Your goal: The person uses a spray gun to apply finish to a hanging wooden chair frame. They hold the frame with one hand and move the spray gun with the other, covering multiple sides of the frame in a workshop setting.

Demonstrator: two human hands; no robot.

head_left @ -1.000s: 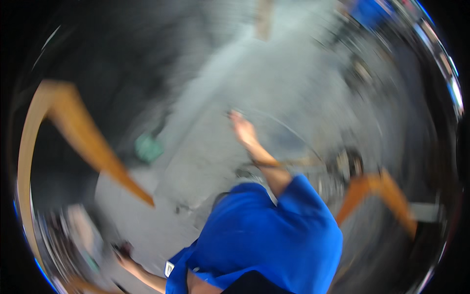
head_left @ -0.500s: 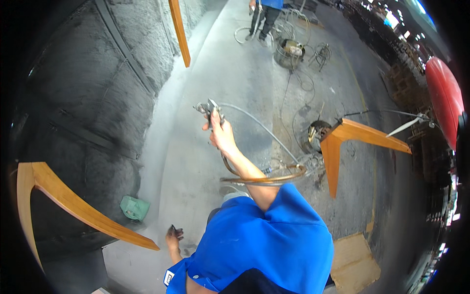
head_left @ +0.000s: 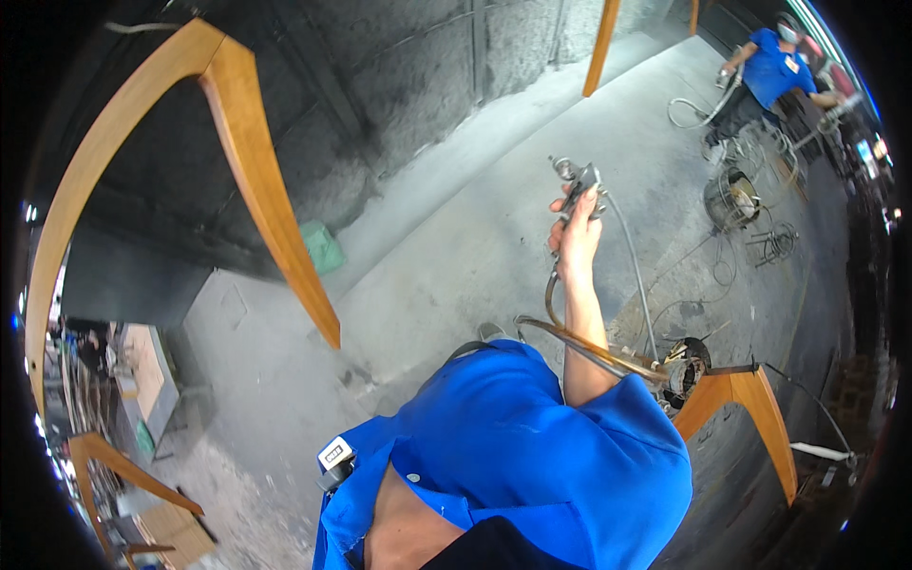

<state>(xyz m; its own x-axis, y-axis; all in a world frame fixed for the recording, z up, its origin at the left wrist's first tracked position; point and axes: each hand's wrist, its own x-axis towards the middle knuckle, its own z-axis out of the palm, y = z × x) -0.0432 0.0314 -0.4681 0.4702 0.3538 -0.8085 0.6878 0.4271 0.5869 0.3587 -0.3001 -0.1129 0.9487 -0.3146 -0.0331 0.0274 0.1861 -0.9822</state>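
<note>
My right hand is wrapped round a metal spray gun, held out in front of my body above the floor. A brown hose loops by my forearm, and a thinner grey hose runs down from the gun. My left hand is out of view. A large brown wooden leg piece, shaped like an inverted V, hangs at the left, well apart from the gun. Beside my right sleeve hangs a similar wooden piece.
Ahead right, a co-worker in blue stands near a bucket and coiled hoses. Another bucket is by my right arm. A dark wall runs along the left, with a green bag below it. More wooden pieces hang lower left.
The view has swung left, so the scene sits further right. My right hand keeps hold of the spray gun. My left hand has gone out of view.
</note>
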